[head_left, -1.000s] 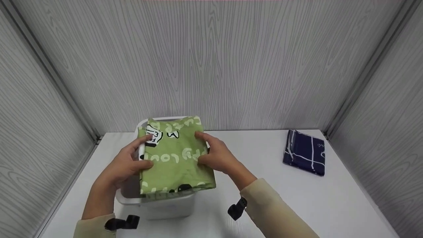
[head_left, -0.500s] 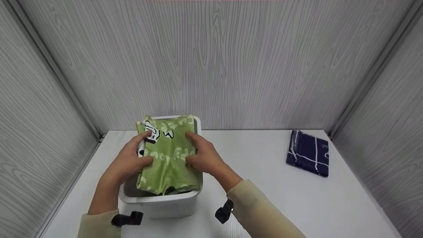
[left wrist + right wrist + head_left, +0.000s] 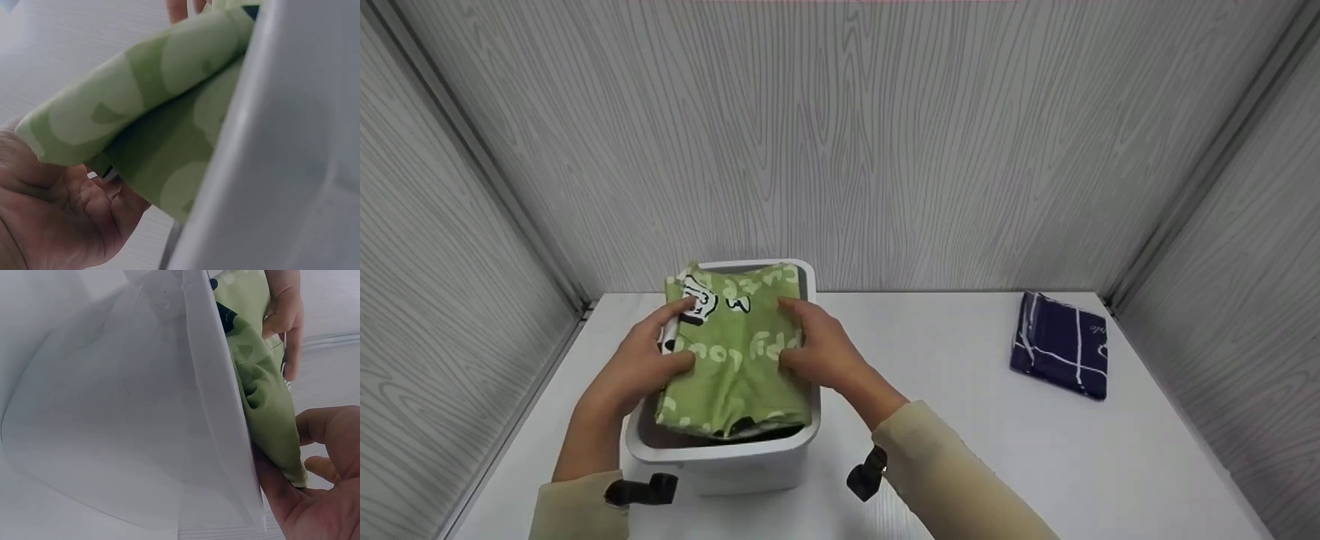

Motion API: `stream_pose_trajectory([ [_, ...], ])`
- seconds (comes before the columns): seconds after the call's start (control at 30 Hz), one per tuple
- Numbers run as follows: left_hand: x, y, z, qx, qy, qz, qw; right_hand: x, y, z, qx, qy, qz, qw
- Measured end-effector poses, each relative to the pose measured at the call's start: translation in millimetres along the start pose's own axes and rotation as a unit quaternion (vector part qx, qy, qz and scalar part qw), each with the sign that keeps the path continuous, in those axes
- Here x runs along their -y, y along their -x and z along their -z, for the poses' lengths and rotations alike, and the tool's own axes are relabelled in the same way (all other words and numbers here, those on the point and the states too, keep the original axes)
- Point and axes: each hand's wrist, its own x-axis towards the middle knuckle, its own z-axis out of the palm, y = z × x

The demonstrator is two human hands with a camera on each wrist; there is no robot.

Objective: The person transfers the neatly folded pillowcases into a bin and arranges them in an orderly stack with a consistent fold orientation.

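A folded green cloth (image 3: 735,390) with pale lettering and a cartoon print lies across the mouth of a white plastic bin (image 3: 720,451). By its left edge my left hand (image 3: 637,360) grips it, thumb and forefinger on top and the other fingers underneath. My right hand (image 3: 829,349) holds the opposite edge in the same way, close to the bin's right rim. In the left wrist view the cloth's folded layers (image 3: 146,84) hang beside the rim. From the right wrist view, the right fingers reach between cloth (image 3: 273,422) and rim.
A folded navy cloth (image 3: 1061,345) with white lines lies at the right of the white table (image 3: 930,360). Grey wood-grain panels (image 3: 840,150) stand behind and on both sides. The bin is close to the back panel.
The green cloth has moved left and down into the bin's opening, held by both hands. Its right edge, earlier past the rim, is now inside it, and its middle has creased.
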Motion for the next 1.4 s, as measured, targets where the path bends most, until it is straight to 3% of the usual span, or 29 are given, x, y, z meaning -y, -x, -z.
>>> stream_pose_trajectory([
  [0.53,4.6,1.8,0.8,-0.005,0.004,-0.005,1.0000,0,3.8,3,-0.007,0.002,-0.001,1.0000],
  [0.77,2.7,3.3,1.6,0.001,-0.020,-0.010,0.9998,-1,6.2,6,0.003,-0.011,-0.016,0.9998],
  [1.4,8.0,-1.2,-5.3,0.003,-0.023,-0.012,0.9997,-7,13.0,8,0.006,-0.060,-0.035,0.9975],
])
